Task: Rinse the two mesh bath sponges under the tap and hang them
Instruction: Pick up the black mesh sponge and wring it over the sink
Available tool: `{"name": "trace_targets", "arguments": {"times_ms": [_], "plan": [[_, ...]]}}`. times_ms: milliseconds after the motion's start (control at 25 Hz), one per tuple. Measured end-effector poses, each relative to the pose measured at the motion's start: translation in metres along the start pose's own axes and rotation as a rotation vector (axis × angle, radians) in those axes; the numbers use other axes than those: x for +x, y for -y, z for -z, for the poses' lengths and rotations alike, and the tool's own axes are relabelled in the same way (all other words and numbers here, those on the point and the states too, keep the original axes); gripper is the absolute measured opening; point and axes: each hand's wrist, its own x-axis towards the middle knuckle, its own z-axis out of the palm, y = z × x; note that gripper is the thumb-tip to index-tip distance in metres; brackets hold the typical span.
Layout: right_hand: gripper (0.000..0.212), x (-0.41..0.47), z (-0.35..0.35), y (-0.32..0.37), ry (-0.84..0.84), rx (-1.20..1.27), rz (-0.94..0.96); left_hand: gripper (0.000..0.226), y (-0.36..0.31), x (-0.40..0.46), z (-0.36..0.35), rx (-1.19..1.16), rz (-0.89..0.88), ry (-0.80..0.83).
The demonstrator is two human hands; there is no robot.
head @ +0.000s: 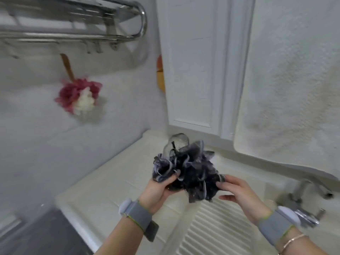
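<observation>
White tiled ledge below: both hands, left hand and right hand, grip the dark sponge; chrome rack hooks lie up-left, probably nearer the left.

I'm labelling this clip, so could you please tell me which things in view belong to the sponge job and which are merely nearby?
Job:
- dark mesh sponge, held by left hand and right hand
- red-and-white sponge, hanging below chrome rack
- tap

Merely nearby:
- white towel
- cabinet door
</observation>
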Motion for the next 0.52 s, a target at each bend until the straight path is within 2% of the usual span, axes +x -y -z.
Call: {"name": "trace_targets", "arguments": {"times_ms": [80, 120, 240, 280, 360, 400, 440, 520], "plan": [[0.035, 0.018, -0.023, 0.007, -0.023, -0.001, 0.031, 0.037, -0.011, 0.004, 0.032, 0.198, -0.096, -0.06], [0.039, 0.024, -0.031, 0.013, -0.086, -0.001, 0.096, 0.033, -0.017, 0.006, 0.043, 0.286, -0.129, -0.057], [0.033, 0.038, -0.059, 0.043, -0.3, -0.207, 0.495, 0.029, -0.035, 0.01, 0.067, 0.418, -0.176, -0.014], [0.025, 0.042, -0.075, 0.057, -0.294, -0.323, 0.632, 0.033, -0.039, 0.015, 0.075, 0.424, -0.171, -0.039], [0.002, 0.055, -0.113, 0.081, -0.216, -0.562, 0.778, 0.057, -0.048, 0.024, 0.089, 0.402, -0.157, -0.081], [0.016, 0.062, -0.132, 0.092, -0.179, -0.667, 0.804, 0.066, -0.051, 0.027, 0.099, 0.394, -0.146, -0.095], [0.026, 0.077, -0.158, 0.101, -0.129, -0.747, 0.811, 0.062, -0.059, 0.033, 0.115, 0.392, -0.141, -0.112], [0.026, 0.098, -0.193, 0.112, -0.049, -0.887, 0.741, 0.027, -0.076, 0.033, 0.137, 0.401, -0.133, -0.064]]}}
